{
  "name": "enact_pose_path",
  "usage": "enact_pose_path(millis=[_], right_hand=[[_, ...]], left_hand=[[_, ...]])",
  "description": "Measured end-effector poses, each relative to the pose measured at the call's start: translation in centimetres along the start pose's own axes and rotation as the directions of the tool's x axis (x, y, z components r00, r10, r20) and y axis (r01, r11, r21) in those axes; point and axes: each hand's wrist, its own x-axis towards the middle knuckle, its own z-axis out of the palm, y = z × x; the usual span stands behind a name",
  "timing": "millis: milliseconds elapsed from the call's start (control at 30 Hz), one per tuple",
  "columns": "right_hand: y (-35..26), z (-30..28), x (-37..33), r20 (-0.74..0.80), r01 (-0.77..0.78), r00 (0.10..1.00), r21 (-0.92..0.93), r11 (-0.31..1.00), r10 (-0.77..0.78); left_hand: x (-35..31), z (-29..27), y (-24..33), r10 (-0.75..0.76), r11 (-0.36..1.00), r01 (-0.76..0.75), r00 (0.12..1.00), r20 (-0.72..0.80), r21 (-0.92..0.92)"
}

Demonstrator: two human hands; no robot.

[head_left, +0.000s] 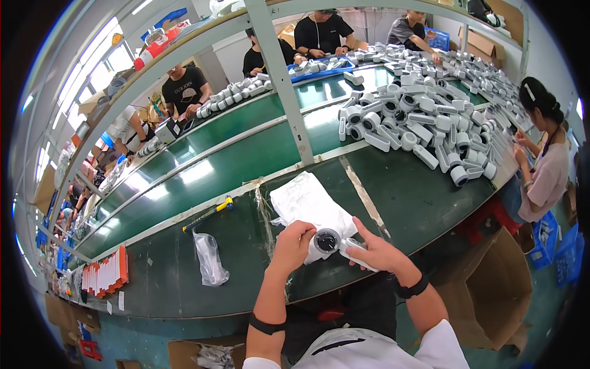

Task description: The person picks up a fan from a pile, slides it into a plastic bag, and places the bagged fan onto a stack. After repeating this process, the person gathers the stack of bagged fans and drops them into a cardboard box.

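Note:
My right hand (pixel 378 251) is closed on the pale handle of a white handheld device (pixel 353 249), with the thumb along its upper side. The device's round head has a dark, glossy face (pixel 327 240) turned up toward me. My left hand (pixel 291 247) is at the left side of that head, thumb and fingers pinched together; what they hold, if anything, is too small to tell. A crumpled white cloth (pixel 310 200) lies on the dark green table just beyond both hands, partly under the device.
Similar white devices (pixel 424 120) form a large heap at the right. Left of me lie a yellow-and-blue tool (pixel 209 214), a clear plastic bag (pixel 210 259) and orange-and-white packets (pixel 106 273). A metal post (pixel 279 80) rises beyond the cloth. A cardboard box (pixel 485 286) stands right; co-workers sit around.

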Motion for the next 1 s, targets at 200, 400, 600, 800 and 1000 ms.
enact_pose_path(millis=[200,400,600,800,1000], right_hand=[[-0.5,-0.9,0.7,0.049,0.015,0.999,-0.077,0.997,-0.011],[-1.0,-0.4,0.9,0.0,-0.047,0.999,-0.163,0.986,0.048],[-0.5,0.6,0.3,-0.121,-0.012,0.993,-0.097,0.995,0.0],[-0.3,1.3,0.2,-0.175,0.009,0.984,0.031,0.999,-0.003],[3.6,2.5,2.5,-0.357,0.119,0.921,-0.12,0.986,-0.155]], left_hand=[[0.3,0.0,0.5,0.048,0.999,-0.047,0.998,0.029,-0.018],[-0.2,-0.6,1.3,0.083,0.993,-0.085,0.996,0.022,0.085],[-0.3,0.7,2.4,0.143,0.982,-0.129,0.986,-0.092,0.138],[-0.7,1.4,1.0,-0.037,0.999,0.039,0.995,-0.098,0.021],[-1.0,2.5,2.5,0.281,0.912,-0.209,0.945,-0.166,0.353]])
